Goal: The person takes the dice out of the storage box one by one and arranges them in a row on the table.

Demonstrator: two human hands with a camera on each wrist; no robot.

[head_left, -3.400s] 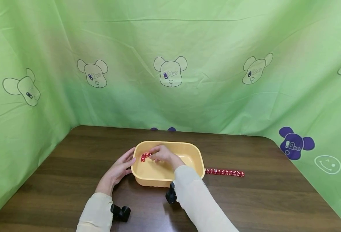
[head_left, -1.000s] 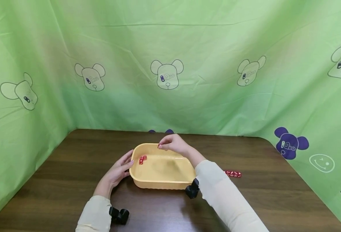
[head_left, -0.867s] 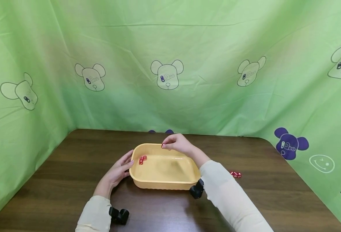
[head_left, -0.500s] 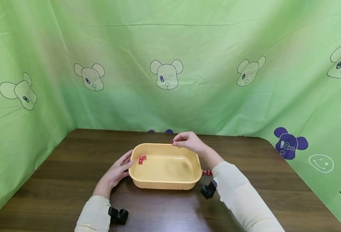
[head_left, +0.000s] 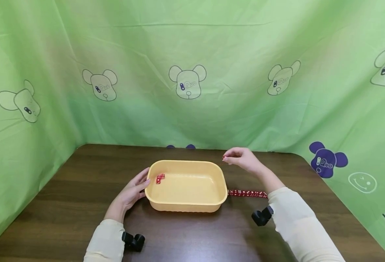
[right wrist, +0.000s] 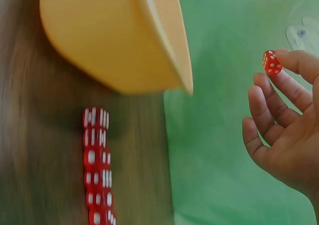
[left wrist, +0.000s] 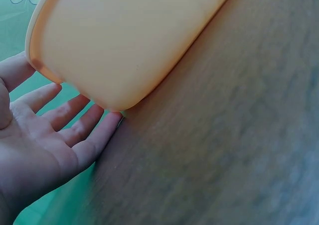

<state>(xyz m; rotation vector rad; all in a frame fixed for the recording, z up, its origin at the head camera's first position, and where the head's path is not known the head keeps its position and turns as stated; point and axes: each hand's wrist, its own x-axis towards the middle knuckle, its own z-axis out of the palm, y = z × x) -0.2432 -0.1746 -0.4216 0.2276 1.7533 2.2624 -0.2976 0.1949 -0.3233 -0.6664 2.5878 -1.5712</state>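
A yellow plastic tub point(head_left: 185, 207) stands on the table. At its left end my left hand point(head_left: 130, 194) holds the wall; its thumb reaches over the rim, and in the left wrist view its fingers point(left wrist: 75, 110) touch the outside. Inside the tub, near that end, lies a small cluster of red dice point(head_left: 160, 178). My right hand point(head_left: 243, 159) is in the air beyond the tub's right rim, pinching a red die point(right wrist: 271, 62) between thumb and index finger. Its other fingers are loosely bent.
A row of several red dice point(head_left: 248, 193) runs rightward on the table from the tub's right side, its far end partly hidden by my right sleeve point(head_left: 297, 214). A green printed cloth point(head_left: 189, 120) hangs behind the brown table point(head_left: 179, 240).
My right hand was down in the tub at the dice; it has lifted one die out and carried it rightward past the rim. The left hand has stayed at the tub.
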